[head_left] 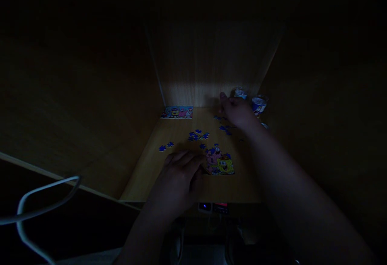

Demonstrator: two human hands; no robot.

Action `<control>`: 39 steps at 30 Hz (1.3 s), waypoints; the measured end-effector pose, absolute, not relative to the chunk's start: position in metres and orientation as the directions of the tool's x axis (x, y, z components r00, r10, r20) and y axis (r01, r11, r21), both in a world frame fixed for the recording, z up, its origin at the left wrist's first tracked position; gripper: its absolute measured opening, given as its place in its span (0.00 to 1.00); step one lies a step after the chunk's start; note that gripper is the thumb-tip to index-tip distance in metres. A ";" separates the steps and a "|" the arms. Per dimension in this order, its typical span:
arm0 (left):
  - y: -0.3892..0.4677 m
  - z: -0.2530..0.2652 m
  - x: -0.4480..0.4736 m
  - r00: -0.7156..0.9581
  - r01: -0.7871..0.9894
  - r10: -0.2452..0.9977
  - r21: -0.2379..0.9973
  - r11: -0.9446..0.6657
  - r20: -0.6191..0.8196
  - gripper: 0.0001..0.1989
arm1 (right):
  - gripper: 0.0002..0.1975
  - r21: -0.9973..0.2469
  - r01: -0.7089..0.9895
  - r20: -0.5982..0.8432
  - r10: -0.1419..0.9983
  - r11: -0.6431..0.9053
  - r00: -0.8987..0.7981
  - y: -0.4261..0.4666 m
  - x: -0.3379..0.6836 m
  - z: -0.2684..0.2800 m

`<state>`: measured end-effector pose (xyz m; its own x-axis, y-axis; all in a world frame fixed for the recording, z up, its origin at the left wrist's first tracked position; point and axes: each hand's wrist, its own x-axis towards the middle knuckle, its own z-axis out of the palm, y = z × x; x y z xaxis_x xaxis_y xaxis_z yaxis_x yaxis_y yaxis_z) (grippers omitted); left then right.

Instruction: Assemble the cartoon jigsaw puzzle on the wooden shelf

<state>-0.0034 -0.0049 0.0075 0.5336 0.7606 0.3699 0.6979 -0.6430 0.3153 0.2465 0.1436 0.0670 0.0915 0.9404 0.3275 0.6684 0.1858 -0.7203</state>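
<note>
A partly assembled jigsaw puzzle (223, 165) with a yellow and a pink cartoon figure lies near the front of the wooden surface. At its left edge my left hand (181, 174) rests with fingers bent and closed, holding that side. My right hand (238, 111) is raised over the back right, fingers closed in a pinch; anything between them is too dark to see. Loose blue-backed puzzle pieces (198, 135) form a group behind the puzzle. Two more pieces (162, 148) lie at the left, and several pieces (224, 128) lie below my right hand.
A colourful picture card (177, 112) lies at the back left. Two clear-lidded tubs, one light (241, 92) and one blue (259, 104), stand at the back right. Wooden walls close in the surface (181, 124). A white cable (45, 186) loops at the lower left. The scene is very dark.
</note>
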 end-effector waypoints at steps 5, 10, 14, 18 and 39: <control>-0.004 0.005 -0.005 0.589 0.687 0.734 0.270 -0.675 0.338 0.32 | 0.42 -0.795 0.537 0.472 0.844 0.283 0.254 0.146 0.259 0.074; 0.000 0.003 -0.005 0.582 0.711 0.759 0.272 -0.649 0.291 0.36 | 0.39 -0.827 0.504 0.467 0.801 0.247 0.374 0.126 0.276 0.096; 0.004 -0.001 -0.003 0.524 0.753 0.793 0.267 -0.602 0.311 0.33 | 0.32 -0.706 0.693 0.508 0.788 0.148 0.349 0.075 0.291 0.107; 0.007 -0.004 -0.002 0.485 0.764 0.795 0.265 -0.588 0.365 0.32 | 0.26 -0.534 0.833 0.503 0.737 -0.147 0.452 0.011 0.297 0.087; -0.001 0.004 -0.004 0.596 0.638 0.699 0.296 -0.711 0.395 0.18 | 0.28 -0.269 0.952 0.409 0.912 0.145 -0.023 0.011 0.271 -0.025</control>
